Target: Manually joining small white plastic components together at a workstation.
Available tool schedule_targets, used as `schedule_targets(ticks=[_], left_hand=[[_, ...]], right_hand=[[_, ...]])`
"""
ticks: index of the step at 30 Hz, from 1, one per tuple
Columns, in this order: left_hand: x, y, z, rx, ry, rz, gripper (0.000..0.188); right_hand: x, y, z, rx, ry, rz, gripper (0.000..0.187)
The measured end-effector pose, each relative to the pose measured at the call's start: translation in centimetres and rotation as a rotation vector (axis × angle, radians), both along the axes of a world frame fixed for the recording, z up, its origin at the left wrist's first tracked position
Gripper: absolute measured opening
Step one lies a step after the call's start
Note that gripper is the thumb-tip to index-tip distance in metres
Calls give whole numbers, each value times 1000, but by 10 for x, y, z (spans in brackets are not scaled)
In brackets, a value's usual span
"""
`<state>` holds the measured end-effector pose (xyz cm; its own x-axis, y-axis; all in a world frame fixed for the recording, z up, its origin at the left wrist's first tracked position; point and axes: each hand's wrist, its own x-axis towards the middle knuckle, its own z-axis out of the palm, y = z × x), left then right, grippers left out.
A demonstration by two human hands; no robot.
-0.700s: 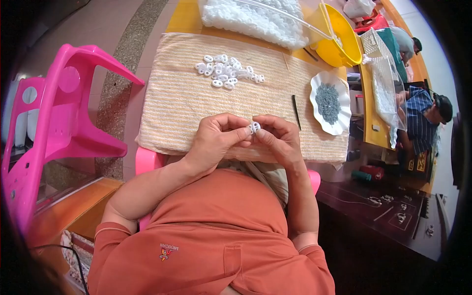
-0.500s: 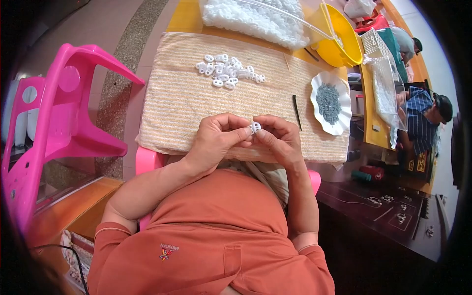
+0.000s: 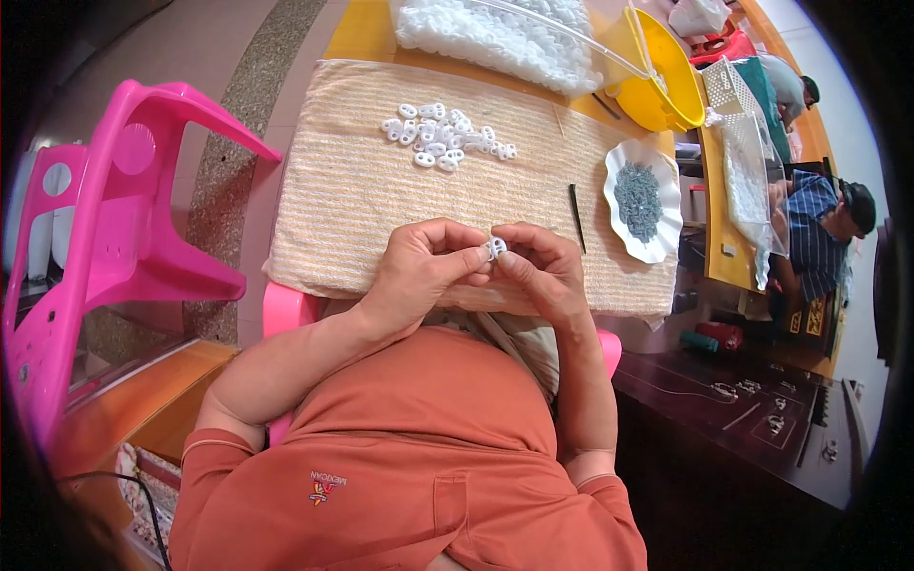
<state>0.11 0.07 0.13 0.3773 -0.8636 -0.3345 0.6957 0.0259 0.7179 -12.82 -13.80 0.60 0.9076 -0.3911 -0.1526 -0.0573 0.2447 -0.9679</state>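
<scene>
Between my fingertips, over the near edge of the towel, is a small white plastic piece with holes (image 3: 496,248). My left hand (image 3: 426,266) pinches it from the left, thumb and forefinger closed. From the right, my right hand (image 3: 545,269) pinches the same piece with thumb and forefinger. Whether a smaller part sits in it, I cannot tell. Beyond my hands lies a loose pile of similar white two-holed pieces (image 3: 440,136). A white wavy-rimmed dish (image 3: 668,224) at the right holds small grey bits (image 3: 637,201). A thin black stick-like tool (image 3: 576,217) lies left of the dish.
A striped towel (image 3: 352,209) covers the table. At the back stand a clear tub of white pieces (image 3: 495,43) and a yellow bucket (image 3: 651,93). A pink plastic chair (image 3: 138,219) is at the left. Two people (image 3: 815,228) sit at another table on the right.
My hands keep nearly the same pinch on the white piece, which has tilted very slightly. The view has shifted a little; the things on the table have not moved.
</scene>
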Motion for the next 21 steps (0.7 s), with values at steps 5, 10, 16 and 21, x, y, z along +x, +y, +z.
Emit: schedule_targets(ticks=[5, 10, 16, 21], left_hand=[[0, 0, 1, -4, 8, 0, 12], [0, -1, -1, -5, 12, 3, 12], [1, -1, 2, 9, 22, -5, 12], [2, -1, 2, 21, 42, -6, 13]], right_hand=[[0, -1, -1, 5, 1, 15, 26], [0, -1, 0, -9, 9, 17, 27], [1, -2, 1, 0, 20, 12, 27], [2, -2, 2, 3, 36, 14, 28]])
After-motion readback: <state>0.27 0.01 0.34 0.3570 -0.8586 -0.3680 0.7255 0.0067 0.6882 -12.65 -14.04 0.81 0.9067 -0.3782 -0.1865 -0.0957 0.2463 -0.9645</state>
